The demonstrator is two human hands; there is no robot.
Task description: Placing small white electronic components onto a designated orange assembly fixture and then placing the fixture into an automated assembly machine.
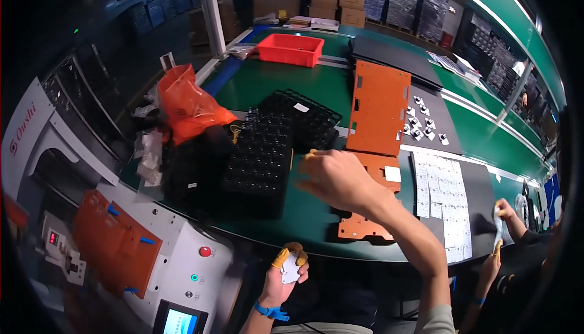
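My left hand [278,282], with yellow finger cots and a blue wristband, is closed around a small white plate [291,269] with tiny holes, low by the bench's near edge. My right hand [337,179] reaches across the green bench, just right of a black tray [258,151] with rows of small cups. Motion smears its fingertips, and what they may hold cannot be made out. Behind that tray lies another black tray [304,118] with a white label. To the right of my right hand, an orange panel [380,106] with cutouts overlaps another orange panel [365,227].
On the left stands a white machine [182,255] with a red button and a screen. Beyond are an orange bag [188,106] and a red bin [291,51]. Sheets of white plates [443,194] and several small black-and-white parts [420,121] lie rightward. A co-worker's hands [499,230] work at right.
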